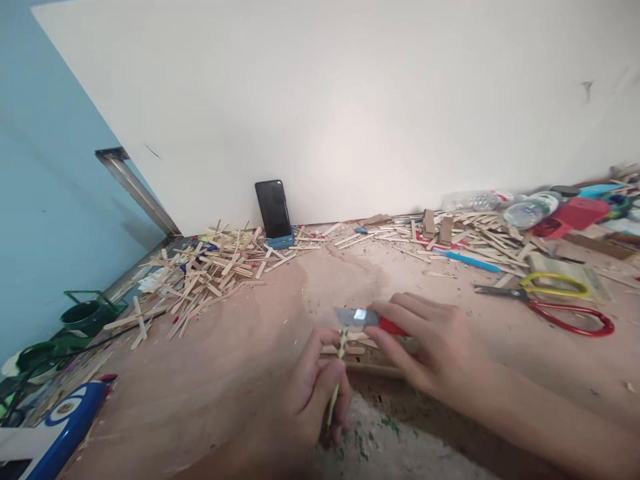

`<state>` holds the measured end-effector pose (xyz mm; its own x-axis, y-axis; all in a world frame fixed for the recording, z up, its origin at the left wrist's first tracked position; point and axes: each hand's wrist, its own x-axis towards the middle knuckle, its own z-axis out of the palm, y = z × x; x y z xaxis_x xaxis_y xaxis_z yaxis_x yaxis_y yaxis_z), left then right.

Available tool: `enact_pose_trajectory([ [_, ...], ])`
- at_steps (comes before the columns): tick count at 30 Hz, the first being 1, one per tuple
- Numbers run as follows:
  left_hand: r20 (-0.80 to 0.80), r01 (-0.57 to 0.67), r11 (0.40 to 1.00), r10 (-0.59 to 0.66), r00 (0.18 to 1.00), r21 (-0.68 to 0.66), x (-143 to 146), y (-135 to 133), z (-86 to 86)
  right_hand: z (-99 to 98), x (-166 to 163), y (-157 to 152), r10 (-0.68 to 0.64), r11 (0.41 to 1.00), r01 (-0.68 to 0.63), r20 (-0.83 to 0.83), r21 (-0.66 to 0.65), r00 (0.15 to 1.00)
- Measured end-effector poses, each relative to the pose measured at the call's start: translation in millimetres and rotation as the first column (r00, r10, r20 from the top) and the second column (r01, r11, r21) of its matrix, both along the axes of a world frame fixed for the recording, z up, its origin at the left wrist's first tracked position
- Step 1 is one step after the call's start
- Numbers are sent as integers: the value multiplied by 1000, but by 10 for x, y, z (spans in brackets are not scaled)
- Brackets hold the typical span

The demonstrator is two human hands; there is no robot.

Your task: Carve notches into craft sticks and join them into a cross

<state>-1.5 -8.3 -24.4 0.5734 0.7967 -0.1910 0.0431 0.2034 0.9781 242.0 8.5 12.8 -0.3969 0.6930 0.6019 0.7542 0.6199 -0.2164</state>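
My left hand (320,393) is closed, pinching a thin yellow-green stick (342,343) with dark marks near its upper end. The stick stands tilted, its lower end running down past my fingers. In my right hand (425,340) is a red-handled utility knife (393,325), gripped between thumb and fingers. Its broad metal blade (353,317) points left, just over the stick's top; I cannot tell whether the two touch. Several wooden craft sticks (345,350) lie beneath my hands near the table's front edge.
A heap of craft sticks (215,267) covers the back left, beside a phone (273,208) standing upright. At right lie scissors (530,293) with yellow and red handles, a blue pen-like tool (470,260), plastic bottles (531,211) and more sticks. A white board (325,107) rises behind.
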Motion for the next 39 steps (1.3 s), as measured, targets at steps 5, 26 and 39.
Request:
enact_pose_trajectory([
  [5, -36, 68, 998, -68, 997, -14, 19, -120, 2, 58, 98, 113, -103, 994, 106, -114, 17, 988],
  [26, -12, -58, 998, 58, 998, -29, 38, 66, 208, 5, 4, 2, 168, 985, -169, 32, 19, 985],
  [39, -68, -9, 1000, 10, 998, 18, 7, 71, 176, -8, 25, 15, 135, 990, -136, 39, 35, 990],
])
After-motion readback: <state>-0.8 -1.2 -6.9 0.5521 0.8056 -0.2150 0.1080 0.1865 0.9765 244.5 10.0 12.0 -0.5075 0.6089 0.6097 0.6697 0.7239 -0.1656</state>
